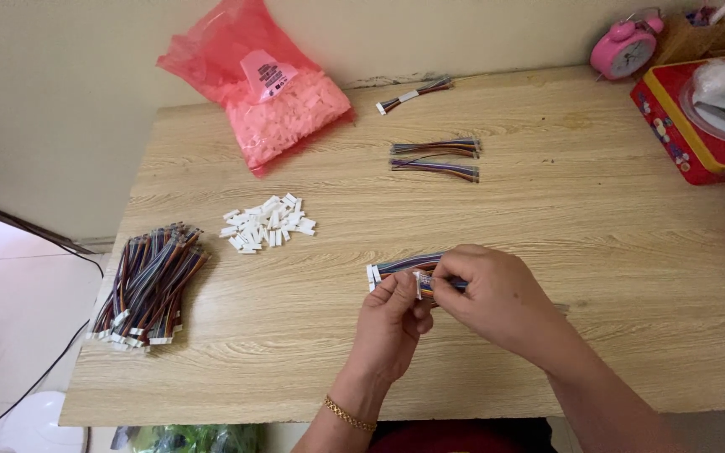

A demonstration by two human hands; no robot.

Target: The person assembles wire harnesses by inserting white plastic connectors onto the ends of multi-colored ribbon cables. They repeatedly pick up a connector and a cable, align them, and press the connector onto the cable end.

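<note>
Both hands are working right at the bottom middle of the frame, just above the table edge. Left hand (pixel 392 323), the one wearing a thin gold bracelet (pixel 350 413), is curling its fingers closed around a small white connector housing (pixel 419 283), pinching it between thumb and fingertips so it's sitting steady. Right hand (pixel 492 298) is closing down over the end of a multicoloured ribbon cable (pixel 409 265), fingers bunched tight on the wires right beside that housing. They're being held close together so cable end and plastic piece are lining up. The rest of the cable is poking out to the left of the knuckles, and I can't tell whether it's touching the wooden table (pixel 581 277).

Going left to right across everything else: a big bundle of ribbon cables (pixel 148 285) is lying at the left edge, probably stacked there within easy reach. Next, a loose pile of white housings (pixel 268 223) is sitting left of centre, spread out so single ones are easy to grab. Above it, upper left, a pink plastic bag (pixel 266 88) full of more housings is leaning by the wall. A few cables (pixel 435 158) are lying apart in the upper middle, with one more cable (pixel 414 95) beyond them. Far right, a pink alarm clock (pixel 627 46) and a red tin (pixel 688 126) are sitting out of the way.
</note>
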